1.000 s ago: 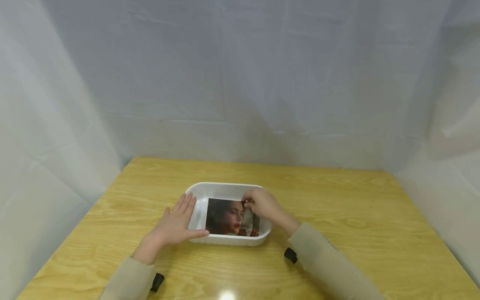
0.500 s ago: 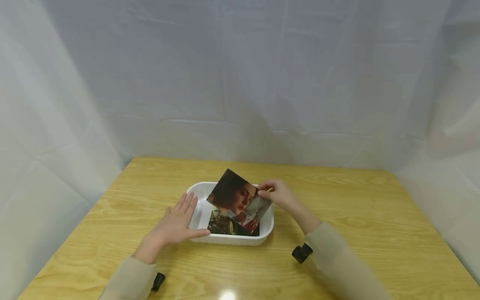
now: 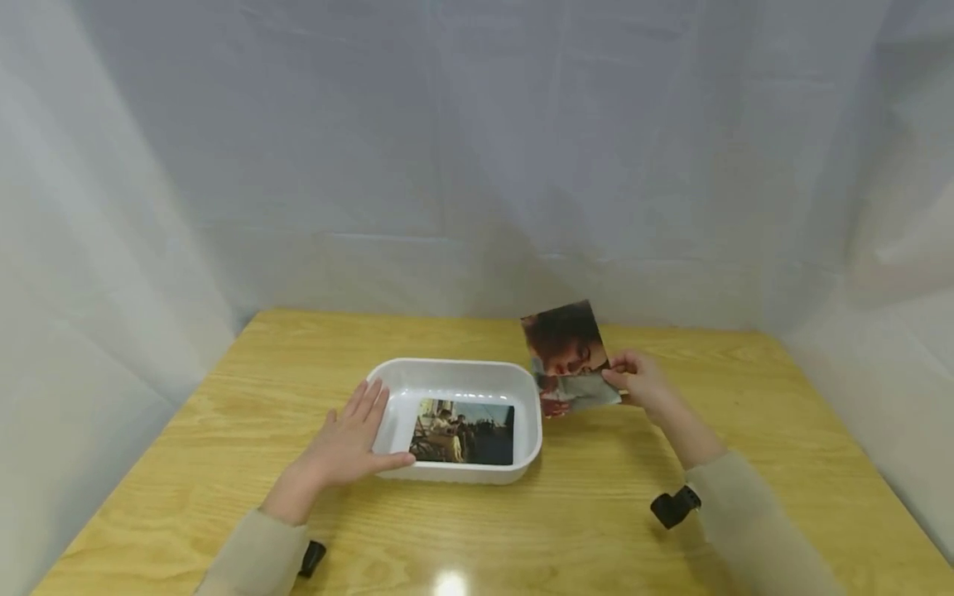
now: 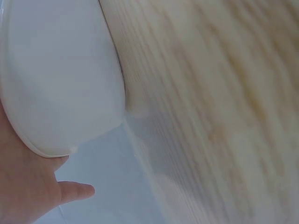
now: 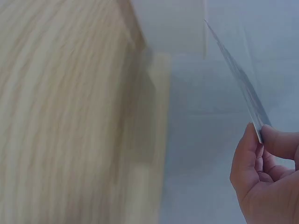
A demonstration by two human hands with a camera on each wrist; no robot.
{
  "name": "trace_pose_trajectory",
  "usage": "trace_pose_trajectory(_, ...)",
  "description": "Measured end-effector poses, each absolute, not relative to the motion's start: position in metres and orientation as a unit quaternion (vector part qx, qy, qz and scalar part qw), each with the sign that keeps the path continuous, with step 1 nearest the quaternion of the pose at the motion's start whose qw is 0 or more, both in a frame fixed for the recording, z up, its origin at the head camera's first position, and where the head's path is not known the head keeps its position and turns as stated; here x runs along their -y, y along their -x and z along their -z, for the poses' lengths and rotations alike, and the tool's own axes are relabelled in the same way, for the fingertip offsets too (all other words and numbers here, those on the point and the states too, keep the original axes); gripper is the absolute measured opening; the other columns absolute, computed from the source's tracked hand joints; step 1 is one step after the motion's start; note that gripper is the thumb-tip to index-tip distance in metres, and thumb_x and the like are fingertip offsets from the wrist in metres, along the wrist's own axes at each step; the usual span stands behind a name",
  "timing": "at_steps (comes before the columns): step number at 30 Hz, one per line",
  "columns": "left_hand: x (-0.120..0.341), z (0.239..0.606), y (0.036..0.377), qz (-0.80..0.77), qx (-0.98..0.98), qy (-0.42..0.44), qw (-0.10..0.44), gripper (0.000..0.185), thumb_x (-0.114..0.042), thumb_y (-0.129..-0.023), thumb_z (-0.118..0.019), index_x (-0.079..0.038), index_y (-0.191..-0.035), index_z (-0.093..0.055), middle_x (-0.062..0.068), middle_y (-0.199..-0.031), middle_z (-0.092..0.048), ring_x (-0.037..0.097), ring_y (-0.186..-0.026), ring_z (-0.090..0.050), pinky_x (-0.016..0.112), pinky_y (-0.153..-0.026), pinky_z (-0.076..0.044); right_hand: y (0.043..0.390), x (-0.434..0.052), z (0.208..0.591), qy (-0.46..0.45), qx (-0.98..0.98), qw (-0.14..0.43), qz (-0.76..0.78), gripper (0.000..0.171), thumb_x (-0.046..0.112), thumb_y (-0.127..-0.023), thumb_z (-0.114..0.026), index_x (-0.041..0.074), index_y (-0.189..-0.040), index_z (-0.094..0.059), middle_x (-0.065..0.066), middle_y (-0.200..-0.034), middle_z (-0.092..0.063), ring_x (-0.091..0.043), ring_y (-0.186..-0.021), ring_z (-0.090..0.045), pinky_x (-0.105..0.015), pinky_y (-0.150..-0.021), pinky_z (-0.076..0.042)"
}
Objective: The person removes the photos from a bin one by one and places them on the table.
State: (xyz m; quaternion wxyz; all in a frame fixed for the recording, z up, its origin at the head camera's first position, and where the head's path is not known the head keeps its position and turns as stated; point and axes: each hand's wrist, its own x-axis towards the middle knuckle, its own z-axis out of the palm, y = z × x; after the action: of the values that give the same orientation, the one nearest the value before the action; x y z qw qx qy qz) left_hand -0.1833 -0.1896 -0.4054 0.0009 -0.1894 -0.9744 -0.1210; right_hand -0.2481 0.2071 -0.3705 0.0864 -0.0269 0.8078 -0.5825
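Portrait photo (image 3: 570, 358) pinched at its edge by right hand (image 3: 641, 382), held upright above tabletop (image 3: 671, 497), just right of white tray (image 3: 462, 374); left hand (image 3: 346, 443), fingers flat, resting on tray's left rim, second photo (image 3: 464, 431) inside

I am carrying the portrait photo (image 3: 570, 358) out of the white tray (image 3: 531, 430) with my right hand (image 3: 643, 382), and it is now hanging tilted above the bench (image 3: 745, 430) just right of the tray instead of lying inside it. With it gone, a second photo (image 3: 463, 431) is showing flat on the tray floor.
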Motion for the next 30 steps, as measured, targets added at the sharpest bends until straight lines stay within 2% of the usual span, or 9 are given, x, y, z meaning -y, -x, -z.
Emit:
trace_pose_trajectory(9,0.188,0.404,0.182,0.118,0.975,0.185,-0.007,0.105,-0.071,-0.072,-0.045,0.005,-0.139,-0.015,0.019,-0.145,-0.005,0.036,-0.131,-0.002,0.066,-0.093,-0.014,0.243,-0.222,0.387,0.009,-0.832,0.125,0.540,0.009,0.001,-0.088,-0.051,-0.004,-0.092,-0.045,-0.005,-0.078,-0.044,-0.012,-0.065,-0.047,-0.035,-0.062,-0.050)
trace_pose_trajectory(13,0.188,0.404,0.181,0.117,0.975,0.186,-0.008,0.105,-0.071,-0.072,-0.045,0.005,-0.139,-0.015,0.019,-0.145,-0.005,0.036,-0.131,-0.002,0.066,-0.093,-0.014,0.245,-0.222,0.401,0.010,-0.859,0.128,0.497,0.010,0.000,-0.087,-0.052,-0.005,-0.091,-0.046,-0.006,-0.077,-0.045,-0.013,-0.063,-0.047,-0.032,-0.056,-0.049)
trace_pose_trajectory(16,0.187,0.403,0.180,0.119,0.975,0.186,-0.009,0.105,-0.071,-0.073,-0.044,0.005,-0.139,-0.015,0.019,-0.145,-0.006,0.036,-0.131,-0.002,0.066,-0.093,-0.014,0.247,-0.223,0.410,0.037,-0.909,0.091,0.406,0.012,0.004,-0.084,-0.057,-0.004,-0.084,-0.047,-0.007,-0.074,-0.047,-0.014,-0.059,-0.046,-0.028,-0.051,-0.044)
trace_pose_trajectory(19,0.187,0.402,0.179,0.123,0.975,0.186,-0.009,0.104,-0.070,-0.073,-0.045,0.006,-0.138,-0.015,0.020,-0.145,-0.006,0.037,-0.131,-0.003,0.066,-0.093,-0.014,0.248,-0.223,0.415,0.059,-0.950,0.054,0.303,0.019,0.008,-0.081,-0.061,0.003,-0.071,-0.046,-0.004,-0.064,-0.045,-0.013,-0.053,-0.040,-0.026,-0.048,-0.036)
trace_pose_trajectory(21,0.187,0.401,0.179,0.123,0.975,0.185,-0.008,0.104,-0.070,-0.073,-0.045,0.006,-0.138,-0.015,0.020,-0.145,-0.006,0.037,-0.131,-0.003,0.066,-0.093,-0.014,0.248,-0.221,0.416,0.066,-0.962,0.052,0.258,0.029,0.011,-0.080,-0.063,0.007,-0.061,-0.041,-0.001,-0.056,-0.038,-0.012,-0.048,-0.034,-0.024,-0.046,-0.030)
trace_pose_trajectory(23,0.187,0.402,0.179,0.123,0.975,0.185,-0.007,0.104,-0.070,-0.073,-0.045,0.006,-0.138,-0.015,0.020,-0.145,-0.006,0.037,-0.131,-0.003,0.066,-0.093,-0.014,0.247,-0.219,0.415,0.066,-0.968,0.067,0.232,0.031,0.012,-0.080,-0.063,0.010,-0.059,-0.040,0.001,-0.053,-0.033,-0.011,-0.046,-0.029,-0.023,-0.045,-0.026)
trace_pose_trajectory(26,0.188,0.402,0.179,0.121,0.975,0.185,-0.004,0.105,-0.070,-0.073,-0.045,0.006,-0.138,-0.015,0.020,-0.145,-0.007,0.037,-0.131,-0.003,0.066,-0.092,-0.015,0.246,-0.217,0.416,0.068,-0.974,0.081,0.203,0.025,0.014,-0.079,-0.065,0.006,-0.065,-0.046,0.001,-0.056,-0.039,-0.012,-0.047,-0.033,-0.024,-0.044,-0.028)
trace_pose_trajectory(28,0.188,0.403,0.180,0.118,0.976,0.185,-0.003,0.105,-0.071,-0.073,-0.045,0.006,-0.138,-0.016,0.020,-0.145,-0.007,0.037,-0.131,-0.003,0.066,-0.092,-0.015,0.246,-0.216,0.417,0.070,-0.976,0.083,0.189,0.020,0.015,-0.079,-0.066,0.002,-0.076,-0.051,-0.002,-0.064,-0.047,-0.014,-0.053,-0.040,-0.026,-0.047,-0.033)
trace_pose_trajectory(30,0.188,0.403,0.180,0.118,0.976,0.186,-0.002,0.105,-0.071,-0.073,-0.045,0.006,-0.138,-0.016,0.020,-0.145,-0.008,0.037,-0.131,-0.004,0.067,-0.092,-0.014,0.247,-0.215,0.420,0.069,-0.978,0.084,0.177,0.024,0.016,-0.078,-0.067,0.001,-0.083,-0.050,-0.004,-0.070,-0.051,-0.016,-0.057,-0.044,-0.028,-0.049,-0.036)
